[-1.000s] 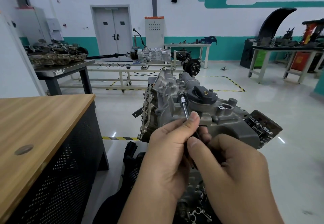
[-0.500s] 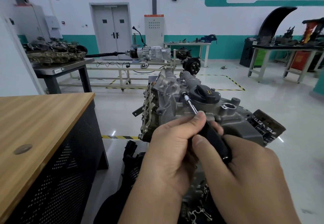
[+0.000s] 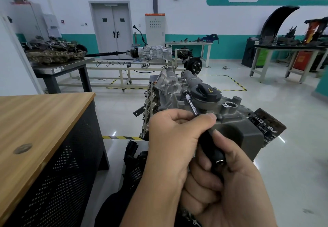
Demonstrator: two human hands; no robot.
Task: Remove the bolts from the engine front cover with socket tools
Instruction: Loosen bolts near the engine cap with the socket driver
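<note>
On the bolt beside the oil cap, we are mid-loosening with the driver.

Our left hand (image 3: 174, 138) pinches the driver's (image 3: 204, 134) steel shaft between thumb and curled fingers, steadying it; our right hand (image 3: 229, 187) wraps its fingers round the black handle from below. Further out, the socket (image 3: 186, 91) sits on a bolt in the cover (image 3: 170, 95), just left of the oil cap (image 3: 206, 91), at the engine's (image 3: 236, 130) near end. How far the bolt is out we cannot tell. Next, we judge, calls for turning the handle while keeping the shaft in line with the bolt, so the socket does not slip off.
</note>
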